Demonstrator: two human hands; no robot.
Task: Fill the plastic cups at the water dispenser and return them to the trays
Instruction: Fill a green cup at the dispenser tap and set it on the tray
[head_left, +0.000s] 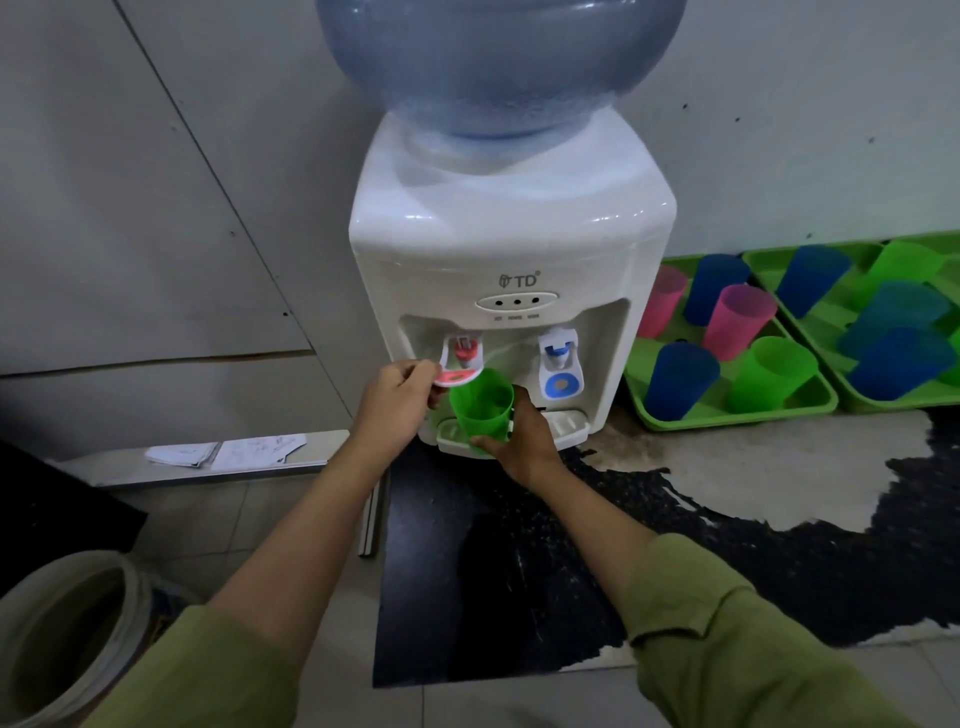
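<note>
A white water dispenser with a blue bottle on top stands on a dark counter. My right hand holds a green cup upright under the red tap, over the drip tray. My left hand grips the red tap's lever paddle, fingers closed on it. The blue tap to the right is untouched. Two green trays sit right of the dispenser: the near tray and the far tray each carry several pink, blue and green cups.
The dark counter has a large pale worn patch in front of the trays. Folded papers lie on a ledge to the left. A round beige container stands at the lower left on the tiled floor.
</note>
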